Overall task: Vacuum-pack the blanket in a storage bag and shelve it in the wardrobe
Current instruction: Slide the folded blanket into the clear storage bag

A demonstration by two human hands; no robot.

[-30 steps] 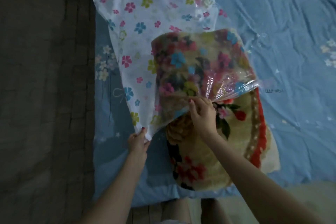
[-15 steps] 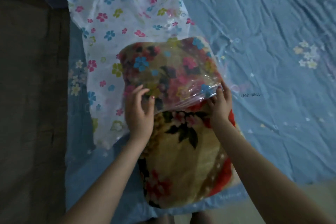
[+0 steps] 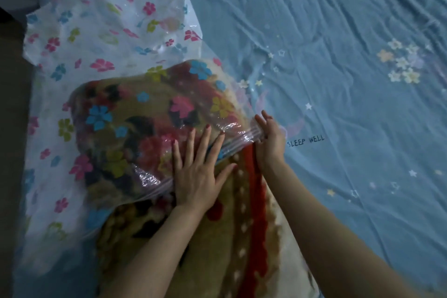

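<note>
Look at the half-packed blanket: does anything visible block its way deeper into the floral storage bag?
Nothing visible does. The far half of the blanket already lies inside the storage bag, whose far end lies flat and empty on the bed sheet. The left hand presses flat on top; the right hand is at the bag's mouth edge.

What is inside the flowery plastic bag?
The far half of a folded, fuzzy tan blanket with red flowers shows through the clear flower-printed storage bag. The near half sticks out. The bag's far end looks flat; its underside is hidden.
</note>
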